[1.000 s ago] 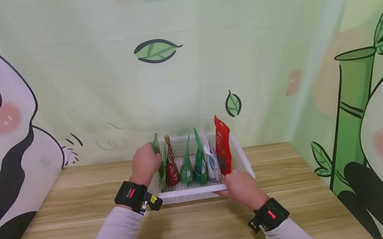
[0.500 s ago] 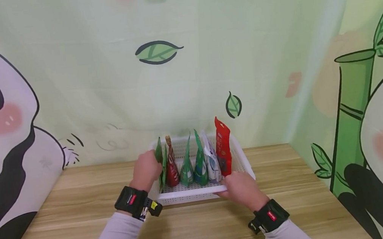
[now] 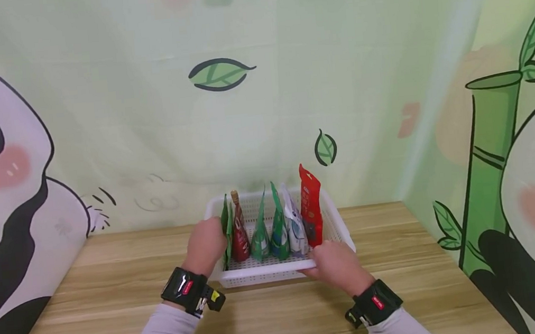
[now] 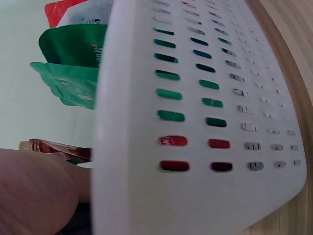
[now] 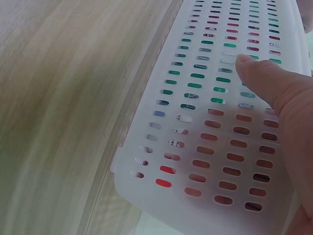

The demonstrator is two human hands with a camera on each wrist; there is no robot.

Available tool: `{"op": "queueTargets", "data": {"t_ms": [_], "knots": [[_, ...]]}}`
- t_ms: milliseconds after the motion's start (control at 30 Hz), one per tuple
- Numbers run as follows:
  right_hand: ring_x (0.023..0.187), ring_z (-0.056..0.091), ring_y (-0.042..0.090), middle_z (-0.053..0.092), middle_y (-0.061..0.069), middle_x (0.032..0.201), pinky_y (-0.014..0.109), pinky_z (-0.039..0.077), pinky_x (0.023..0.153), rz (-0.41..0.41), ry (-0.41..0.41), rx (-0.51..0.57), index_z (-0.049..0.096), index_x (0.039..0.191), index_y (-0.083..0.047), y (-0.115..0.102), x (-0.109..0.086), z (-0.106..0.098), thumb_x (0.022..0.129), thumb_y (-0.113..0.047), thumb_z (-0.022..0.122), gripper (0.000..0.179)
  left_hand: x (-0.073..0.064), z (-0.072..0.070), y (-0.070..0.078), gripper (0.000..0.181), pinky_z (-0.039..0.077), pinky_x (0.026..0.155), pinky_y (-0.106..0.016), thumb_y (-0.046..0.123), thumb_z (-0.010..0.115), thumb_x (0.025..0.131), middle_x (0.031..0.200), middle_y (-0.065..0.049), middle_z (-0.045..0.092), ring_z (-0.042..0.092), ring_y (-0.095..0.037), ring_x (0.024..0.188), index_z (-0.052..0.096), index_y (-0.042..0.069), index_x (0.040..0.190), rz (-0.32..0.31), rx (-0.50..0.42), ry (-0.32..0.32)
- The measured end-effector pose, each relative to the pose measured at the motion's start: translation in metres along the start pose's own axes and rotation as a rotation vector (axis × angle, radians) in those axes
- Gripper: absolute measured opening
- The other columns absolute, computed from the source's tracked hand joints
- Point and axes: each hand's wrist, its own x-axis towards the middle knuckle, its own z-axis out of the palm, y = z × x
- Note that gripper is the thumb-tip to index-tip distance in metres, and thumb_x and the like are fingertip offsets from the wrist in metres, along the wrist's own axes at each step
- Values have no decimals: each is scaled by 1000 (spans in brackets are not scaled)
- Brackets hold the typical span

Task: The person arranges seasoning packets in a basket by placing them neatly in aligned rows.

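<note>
A white perforated plastic basket (image 3: 267,269) sits on the table with a row of upright packets inside. My left hand (image 3: 205,246) is at its left end, fingers down inside the rim, holding a green packet (image 3: 226,221); its fingertips are hidden. In the left wrist view, the left hand (image 4: 36,191) shows beside the basket's rim (image 4: 115,147). My right hand (image 3: 335,267) grips the front rim near the right corner. The right wrist view shows its thumb (image 5: 259,78) against the slotted outer wall, the fingers over the rim.
Inside the basket stand a dark red bottle-shaped pouch (image 3: 240,238), two green pouches (image 3: 261,244), a white pouch (image 3: 296,231) and a tall red bag (image 3: 311,205). A wood-grain table (image 3: 130,285) lies beneath. A printed panda backdrop (image 3: 148,119) rises behind it.
My left hand has moved slightly down, and the green packet has moved down and right, now more upright at the basket's left end. The right hand keeps its grip on the rim.
</note>
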Motion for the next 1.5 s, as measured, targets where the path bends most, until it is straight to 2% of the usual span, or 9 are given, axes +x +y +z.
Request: {"op": "queueTargets", "data": {"t_ms": [133,367,500,667,800,1067,1267,1500], "knots": [[53,46,13,58,-3,58,26,35,51,7,-3,3,74,82,-10,0,0,0,83,-50,82,41,-1,-1,-2,8,47,54,-33,0,68,86,77,-11,65,58,-22,65,64,-1,93,16,5,-24],[53,47,12,56,-5,57,26,36,52,27,-33,30,75,84,-10,1,1,0,84,-50,82,40,-12,-12,-2,22,52,60,-33,2,71,88,89,-15,68,62,-22,74,62,-4,107,36,-70,-78],[53,47,12,56,-5,57,26,36,52,29,-23,29,74,83,-11,1,1,1,84,-50,82,39,-20,-18,-2,26,58,68,-38,2,71,88,96,-18,72,69,-27,84,61,-5,111,44,-101,-79],[53,46,12,56,-6,56,26,35,51,27,-18,24,73,79,-13,3,1,3,84,-50,81,39,-30,-25,-4,32,60,75,-42,0,68,86,97,-19,73,72,-30,90,61,-8,116,70,-109,-53],[52,46,11,54,-6,55,26,35,51,33,-16,22,74,78,-13,4,2,5,84,-51,81,39,-37,-28,-4,43,60,80,-44,0,69,87,101,-20,74,72,-32,95,58,-10,127,51,-105,-63],[51,44,11,51,-7,53,25,34,50,21,-6,26,73,78,-12,3,1,5,84,-50,81,39,-43,-28,-8,44,61,78,-44,1,68,89,103,-21,75,73,-34,98,56,-11,130,32,-106,-59],[50,43,11,50,-6,53,25,32,49,17,24,2,72,75,-12,3,0,6,84,-51,81,41,-43,-27,-8,42,61,75,-41,3,69,90,100,-19,76,74,-30,94,57,-10,129,36,-99,-53],[50,43,11,49,-6,52,25,31,49,29,13,2,71,73,-12,1,0,5,84,-53,80,43,-44,-27,-8,41,60,70,-38,4,68,91,96,-17,76,73,-25,85,58,-9,129,32,-96,-44]]}}
